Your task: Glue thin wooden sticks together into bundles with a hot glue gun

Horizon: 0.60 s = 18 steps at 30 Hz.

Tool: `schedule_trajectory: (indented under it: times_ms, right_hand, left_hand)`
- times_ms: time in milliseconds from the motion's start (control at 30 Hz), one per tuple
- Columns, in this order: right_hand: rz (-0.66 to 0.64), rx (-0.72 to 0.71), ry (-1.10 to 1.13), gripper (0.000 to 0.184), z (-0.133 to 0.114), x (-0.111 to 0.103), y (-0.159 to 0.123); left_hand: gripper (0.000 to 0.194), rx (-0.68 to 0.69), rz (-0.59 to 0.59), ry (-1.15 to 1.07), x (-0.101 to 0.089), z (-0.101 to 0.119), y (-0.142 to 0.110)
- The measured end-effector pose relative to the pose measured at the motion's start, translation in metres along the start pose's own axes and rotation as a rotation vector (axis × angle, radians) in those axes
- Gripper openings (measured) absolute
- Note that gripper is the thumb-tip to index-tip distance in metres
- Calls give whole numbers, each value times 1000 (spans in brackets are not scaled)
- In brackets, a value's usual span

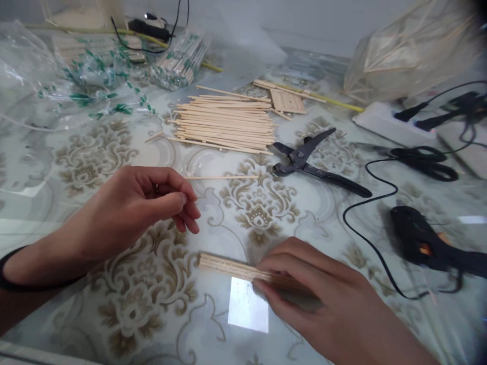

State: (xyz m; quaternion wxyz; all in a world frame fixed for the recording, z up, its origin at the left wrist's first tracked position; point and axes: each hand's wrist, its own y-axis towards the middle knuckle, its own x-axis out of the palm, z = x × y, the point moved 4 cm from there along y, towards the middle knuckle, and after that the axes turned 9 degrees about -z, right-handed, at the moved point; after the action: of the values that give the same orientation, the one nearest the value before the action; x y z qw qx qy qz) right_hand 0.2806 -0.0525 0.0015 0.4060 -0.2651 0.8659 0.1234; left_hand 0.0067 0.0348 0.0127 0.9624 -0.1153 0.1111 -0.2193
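My right hand (308, 289) is closed round a short block of wooden sticks (224, 266), laid side by side, low over the patterned tabletop. The block's left end sticks out past my fingertips, and its far end is hidden under the palm. My left hand (152, 203) hovers to the left with loosely curled fingers, a gap inside them and nothing visible in the grip. Just beyond its index finger, a single thin stick (228, 177) lies on the table. Farther back rests a pile of loose wooden sticks (224, 121).
Black cutting pliers (304, 157) lie right of the pile, with scissors (426, 157) beyond them. A black glue gun (422, 238) and its cord lie at the right, near a white power strip (391, 124). Wrapped stick bundles (180, 58) and plastic wrappers (95, 76) are at the back left.
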Motion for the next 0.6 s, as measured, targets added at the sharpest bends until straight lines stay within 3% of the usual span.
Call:
schedule_trajectory:
  times_ms: [600]
  right_hand:
    - [-12,5,-5,24,-1,2,0]
  left_hand:
    - [13,22,-7,-36,0,1,0]
